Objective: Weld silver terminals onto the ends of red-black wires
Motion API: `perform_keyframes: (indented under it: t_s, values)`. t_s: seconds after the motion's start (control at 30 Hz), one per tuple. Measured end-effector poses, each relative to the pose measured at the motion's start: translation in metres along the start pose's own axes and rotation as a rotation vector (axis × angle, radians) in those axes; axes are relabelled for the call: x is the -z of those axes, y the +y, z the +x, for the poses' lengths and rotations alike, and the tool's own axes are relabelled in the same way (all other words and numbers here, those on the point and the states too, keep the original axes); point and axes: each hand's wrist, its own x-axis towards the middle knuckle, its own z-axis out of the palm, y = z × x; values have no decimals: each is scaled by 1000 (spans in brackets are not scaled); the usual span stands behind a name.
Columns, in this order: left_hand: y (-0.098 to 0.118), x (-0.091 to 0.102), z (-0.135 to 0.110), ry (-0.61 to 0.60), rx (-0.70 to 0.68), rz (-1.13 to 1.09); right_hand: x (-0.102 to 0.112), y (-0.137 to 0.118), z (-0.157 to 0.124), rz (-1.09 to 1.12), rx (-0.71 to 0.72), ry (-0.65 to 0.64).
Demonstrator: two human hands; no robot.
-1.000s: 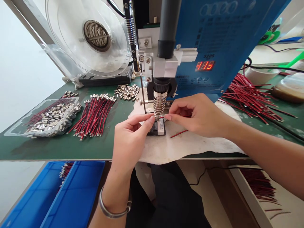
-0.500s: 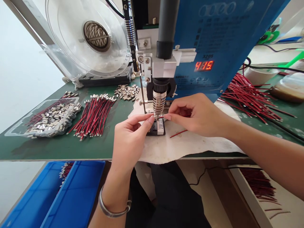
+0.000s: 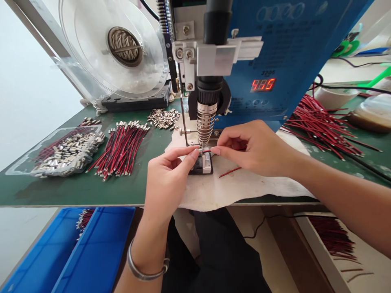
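Left hand (image 3: 169, 175) pinches what looks like a metal part (image 3: 200, 150) at the jig (image 3: 207, 163); right hand (image 3: 256, 148), grip narrow on a wire (image 3: 207, 151) running to it, iron (image 3: 207, 126) at twelve o'clock. This one's not yet set down! Across the tabletop (image 3: 76, 191), wired parts (image 3: 119, 150) at nine look done; loose wires (image 3: 320, 126) at two, loose parts (image 3: 165, 119) at eleven seem left.

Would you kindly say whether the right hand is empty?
No, the right hand grips a red wire that juts toward the left hand.
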Motion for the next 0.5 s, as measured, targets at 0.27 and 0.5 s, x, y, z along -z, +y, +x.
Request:
perform_keyframes:
  t_s: [0.27, 0.5]
  values:
    - [1, 1, 0, -15, -6, -22, 4, 5, 0, -50, 157, -20]
    - [0, 2, 1, -21, -3, -33, 9, 7, 1, -155, 298, -16]
